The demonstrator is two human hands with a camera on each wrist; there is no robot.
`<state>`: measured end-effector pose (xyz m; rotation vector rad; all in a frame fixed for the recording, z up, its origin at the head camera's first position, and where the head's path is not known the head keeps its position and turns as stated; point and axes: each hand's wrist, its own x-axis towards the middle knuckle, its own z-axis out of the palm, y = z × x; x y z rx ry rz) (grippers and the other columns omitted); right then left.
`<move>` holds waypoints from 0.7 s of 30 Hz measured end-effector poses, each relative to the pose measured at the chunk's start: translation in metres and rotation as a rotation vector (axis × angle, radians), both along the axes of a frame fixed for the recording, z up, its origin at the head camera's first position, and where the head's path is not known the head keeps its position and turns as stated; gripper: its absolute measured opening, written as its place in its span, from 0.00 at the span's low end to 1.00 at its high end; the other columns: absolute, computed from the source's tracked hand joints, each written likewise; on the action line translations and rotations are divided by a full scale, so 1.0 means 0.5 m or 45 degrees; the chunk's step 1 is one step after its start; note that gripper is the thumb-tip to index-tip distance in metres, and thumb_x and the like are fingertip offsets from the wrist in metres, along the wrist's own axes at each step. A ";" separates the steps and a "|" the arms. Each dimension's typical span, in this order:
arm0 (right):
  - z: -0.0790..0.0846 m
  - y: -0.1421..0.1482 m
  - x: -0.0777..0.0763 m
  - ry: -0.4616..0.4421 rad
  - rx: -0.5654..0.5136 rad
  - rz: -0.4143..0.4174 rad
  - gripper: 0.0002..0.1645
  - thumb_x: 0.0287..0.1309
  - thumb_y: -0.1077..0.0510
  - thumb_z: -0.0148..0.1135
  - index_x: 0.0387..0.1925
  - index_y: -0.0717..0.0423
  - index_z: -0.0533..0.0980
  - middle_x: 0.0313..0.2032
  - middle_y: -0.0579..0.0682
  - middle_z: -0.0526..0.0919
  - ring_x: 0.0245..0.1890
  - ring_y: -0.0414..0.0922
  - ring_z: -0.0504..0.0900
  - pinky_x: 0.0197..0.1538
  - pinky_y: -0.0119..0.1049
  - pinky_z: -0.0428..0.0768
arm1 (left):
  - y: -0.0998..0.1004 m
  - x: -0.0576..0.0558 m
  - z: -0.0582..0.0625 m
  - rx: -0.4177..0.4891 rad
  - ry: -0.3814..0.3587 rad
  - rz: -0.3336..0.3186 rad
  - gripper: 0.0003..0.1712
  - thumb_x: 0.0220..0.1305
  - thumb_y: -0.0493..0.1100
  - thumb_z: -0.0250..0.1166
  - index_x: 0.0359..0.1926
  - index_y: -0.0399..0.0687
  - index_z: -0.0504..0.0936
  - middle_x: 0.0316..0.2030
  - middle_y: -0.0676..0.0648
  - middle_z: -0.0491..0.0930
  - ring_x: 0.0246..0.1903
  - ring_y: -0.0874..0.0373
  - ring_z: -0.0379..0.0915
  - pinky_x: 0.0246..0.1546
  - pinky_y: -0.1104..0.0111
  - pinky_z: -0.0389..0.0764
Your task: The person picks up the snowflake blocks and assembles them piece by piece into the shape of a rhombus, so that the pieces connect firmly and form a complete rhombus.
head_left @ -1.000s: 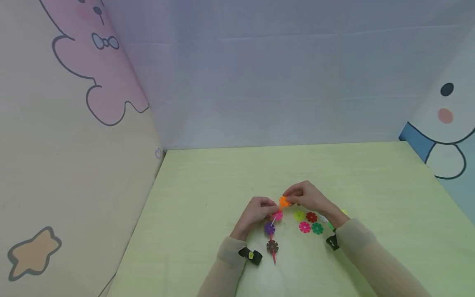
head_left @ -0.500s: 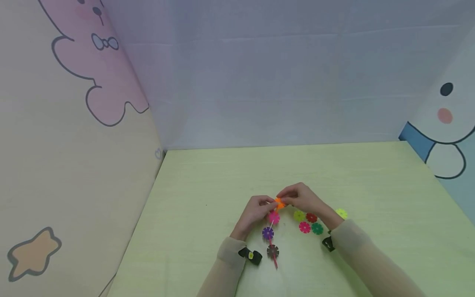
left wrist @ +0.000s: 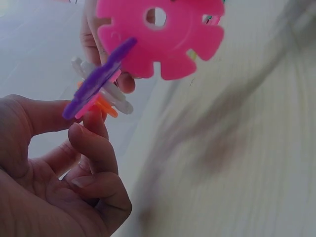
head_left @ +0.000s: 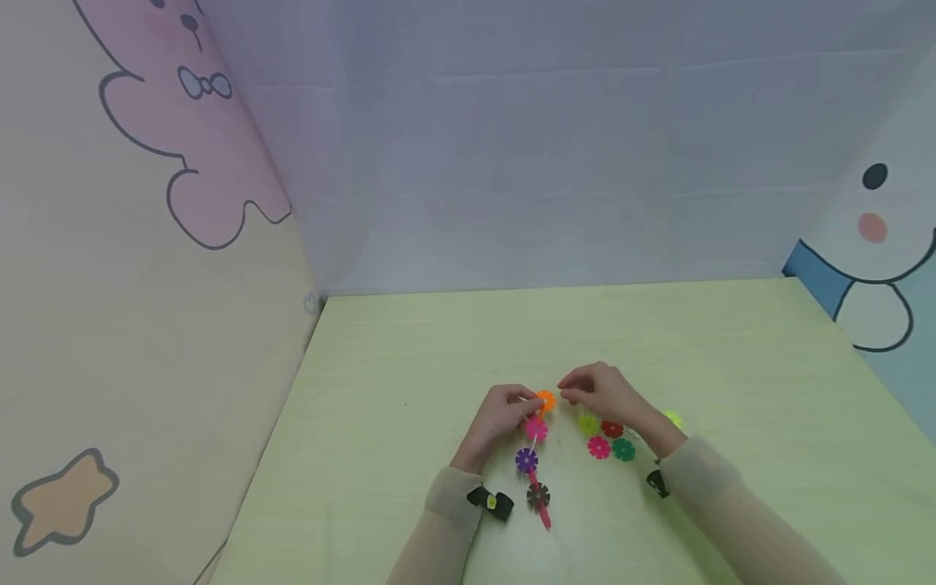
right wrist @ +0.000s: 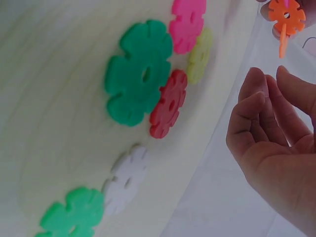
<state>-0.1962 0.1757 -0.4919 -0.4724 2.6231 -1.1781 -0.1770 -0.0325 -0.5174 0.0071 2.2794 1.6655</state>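
My left hand (head_left: 500,418) pinches the upper end of a chain of interlocking plastic snowflake discs. An orange disc (head_left: 546,400) tops it at the fingertips. Below hang a pink disc (head_left: 536,428), a purple disc (head_left: 526,461) and a brown disc (head_left: 538,495). Edge-on discs sit between these; the left wrist view shows a white disc (left wrist: 121,101) by the purple one. Just right of the orange disc, my right hand (head_left: 603,392) hovers with loosely bent fingers. In the right wrist view a gap shows between its thumb and fingers, with nothing held.
Loose discs lie under and beside the right forearm: yellow (head_left: 588,424), red (head_left: 612,428), pink (head_left: 598,447), dark green (head_left: 624,449) and another yellow (head_left: 672,418). White (right wrist: 127,180) and light green (right wrist: 74,215) ones show in the right wrist view. Walls border the table (head_left: 409,349).
My right hand brought the orange disc leftward to the left hand, then let go and drew back slightly right. My left hand now holds the chain, whose lower end hangs a little lower.
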 end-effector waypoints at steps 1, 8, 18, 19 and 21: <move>0.000 0.002 0.001 0.007 0.016 0.006 0.11 0.60 0.59 0.64 0.42 0.61 0.82 0.34 0.48 0.84 0.32 0.45 0.80 0.38 0.39 0.79 | -0.001 0.000 0.000 -0.003 -0.004 -0.001 0.09 0.60 0.48 0.67 0.32 0.47 0.85 0.22 0.51 0.78 0.20 0.60 0.67 0.22 0.70 0.66; -0.004 0.014 0.007 -0.021 0.080 0.012 0.12 0.56 0.60 0.68 0.42 0.61 0.82 0.34 0.46 0.83 0.34 0.43 0.80 0.40 0.40 0.79 | -0.006 -0.002 0.004 0.027 -0.022 0.004 0.08 0.61 0.47 0.67 0.32 0.47 0.85 0.23 0.50 0.79 0.19 0.59 0.68 0.23 0.70 0.68; -0.004 0.028 0.017 -0.104 0.216 -0.024 0.19 0.45 0.58 0.76 0.42 0.58 0.82 0.36 0.47 0.81 0.36 0.44 0.76 0.42 0.41 0.77 | -0.013 -0.007 0.002 0.043 -0.023 0.036 0.08 0.60 0.47 0.68 0.32 0.48 0.86 0.23 0.50 0.79 0.17 0.60 0.68 0.22 0.70 0.68; -0.005 0.029 0.017 -0.105 0.233 -0.022 0.20 0.44 0.58 0.77 0.41 0.57 0.82 0.36 0.46 0.81 0.36 0.45 0.76 0.43 0.41 0.77 | -0.014 -0.007 0.002 0.048 -0.026 0.039 0.07 0.60 0.47 0.68 0.32 0.48 0.86 0.24 0.50 0.80 0.18 0.60 0.69 0.22 0.70 0.69; -0.006 0.032 0.019 -0.113 0.251 -0.018 0.20 0.43 0.57 0.78 0.40 0.56 0.82 0.37 0.46 0.81 0.37 0.45 0.76 0.44 0.42 0.77 | -0.015 -0.006 0.002 0.056 -0.028 0.045 0.07 0.60 0.46 0.68 0.33 0.48 0.86 0.24 0.50 0.80 0.18 0.60 0.69 0.23 0.70 0.69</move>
